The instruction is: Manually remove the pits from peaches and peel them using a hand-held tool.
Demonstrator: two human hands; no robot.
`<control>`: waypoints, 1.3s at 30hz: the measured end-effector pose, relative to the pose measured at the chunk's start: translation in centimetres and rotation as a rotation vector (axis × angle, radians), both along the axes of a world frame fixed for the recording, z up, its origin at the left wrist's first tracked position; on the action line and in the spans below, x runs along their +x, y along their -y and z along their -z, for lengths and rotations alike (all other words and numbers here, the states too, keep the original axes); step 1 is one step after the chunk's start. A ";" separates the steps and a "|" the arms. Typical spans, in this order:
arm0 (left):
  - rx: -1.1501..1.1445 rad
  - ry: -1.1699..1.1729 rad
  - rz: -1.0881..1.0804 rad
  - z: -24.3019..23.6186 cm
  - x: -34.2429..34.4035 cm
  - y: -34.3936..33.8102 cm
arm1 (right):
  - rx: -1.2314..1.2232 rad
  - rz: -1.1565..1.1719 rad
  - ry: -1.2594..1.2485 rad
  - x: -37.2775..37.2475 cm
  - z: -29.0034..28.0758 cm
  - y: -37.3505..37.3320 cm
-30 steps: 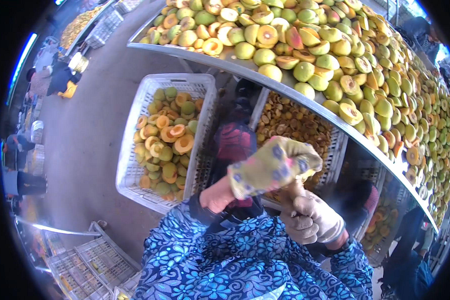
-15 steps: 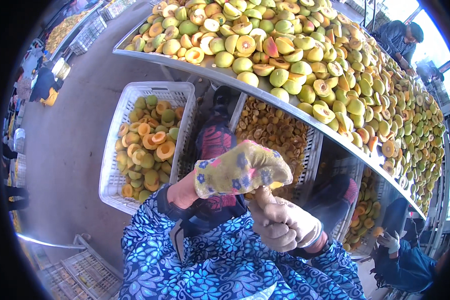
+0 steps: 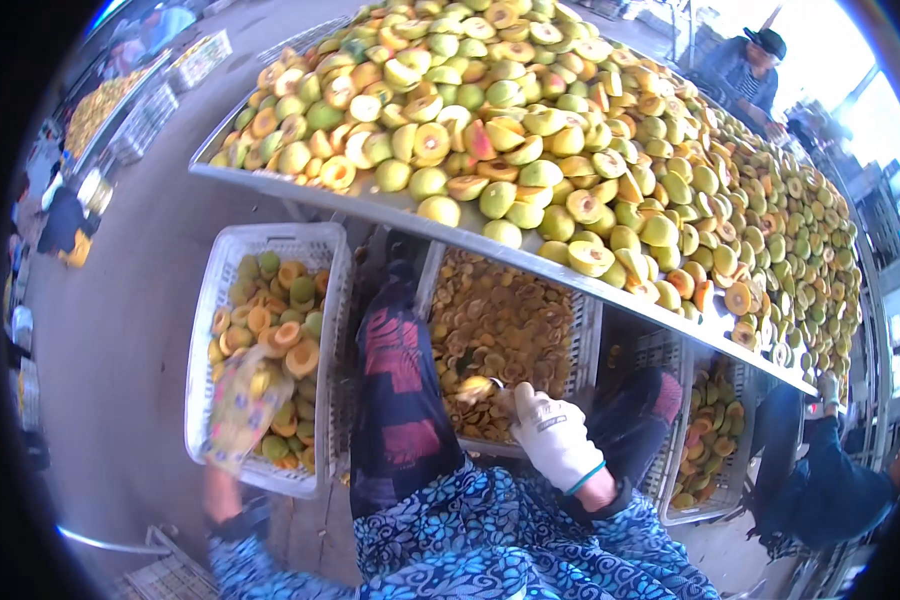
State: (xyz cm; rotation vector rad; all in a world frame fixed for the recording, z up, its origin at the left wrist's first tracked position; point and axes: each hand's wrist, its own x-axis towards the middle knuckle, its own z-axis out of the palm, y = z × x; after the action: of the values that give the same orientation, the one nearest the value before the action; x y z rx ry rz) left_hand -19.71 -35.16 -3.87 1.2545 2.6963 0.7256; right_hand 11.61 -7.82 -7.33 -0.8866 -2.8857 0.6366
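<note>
My left hand (image 3: 245,410), in a yellowish flowered glove, is over the left white crate (image 3: 195,400) of halved peaches (image 3: 288,335). It is smeared by motion, so its fingers and anything in them cannot be made out. My right hand (image 3: 558,435), in a white glove, is closed on a small tool (image 3: 500,384) with a shiny metal end; its handle is hidden in the fist. A blurred yellow-orange piece of fruit (image 3: 476,388) shows at the tool's tip, above the middle crate (image 3: 587,345) of brownish pits and scraps (image 3: 505,310).
A metal-edged table (image 3: 370,205) heaped with halved peaches (image 3: 570,140) spans the far side. Another crate (image 3: 710,512) of fruit stands beyond my right knee. One person (image 3: 745,75) is across the table, and another person (image 3: 820,490) sits at right. My legs lie between the crates.
My hands have parted. The left has swung left from in front of me to the left crate; the right, with the tool, now stands over the middle crate's near side. The view has shifted.
</note>
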 end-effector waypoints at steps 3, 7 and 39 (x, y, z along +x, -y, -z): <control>-0.176 -0.269 0.000 -5.0 -3.4 1.4 | -0.297 0.131 -0.206 1.3 0.2 -0.3; 0.024 0.438 0.021 -11.8 -3.5 -9.3 | -0.308 0.156 -0.040 1.9 -1.1 0.6; 1.099 1.058 0.224 -1.9 21.1 -23.2 | -1.760 0.523 -1.058 -0.7 -7.4 -1.2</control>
State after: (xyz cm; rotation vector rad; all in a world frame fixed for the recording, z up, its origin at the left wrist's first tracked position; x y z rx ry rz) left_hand 1.43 -11.96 -1.97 0.7799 1.2204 2.1527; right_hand 10.92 -6.61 0.04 -0.7393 -0.6353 2.4336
